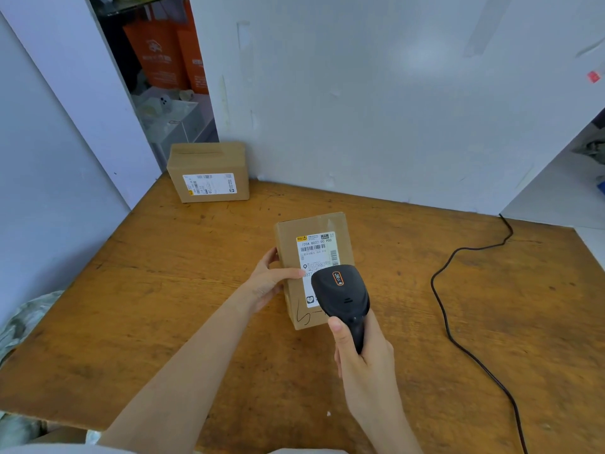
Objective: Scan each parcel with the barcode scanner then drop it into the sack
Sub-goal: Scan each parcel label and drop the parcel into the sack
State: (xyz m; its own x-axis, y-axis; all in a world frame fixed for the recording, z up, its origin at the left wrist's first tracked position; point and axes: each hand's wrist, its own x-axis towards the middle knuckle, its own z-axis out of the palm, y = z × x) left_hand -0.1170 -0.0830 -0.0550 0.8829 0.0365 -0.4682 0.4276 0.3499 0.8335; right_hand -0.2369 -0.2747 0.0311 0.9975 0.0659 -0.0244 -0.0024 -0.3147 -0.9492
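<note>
The left hand [268,280] grips the left edge of a brown cardboard parcel [311,257] lying on the worn wooden table [196,306], while the right hand [363,358] clasps a black handheld barcode scanner [342,294] over its white label [316,253].

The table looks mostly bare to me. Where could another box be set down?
The wooden table is bare left of the left hand, up to the wall, and between the held parcel and the black cable. It is crowded mid-table, where the right hand aims the scanner, and at the far-corner parcel.
</note>
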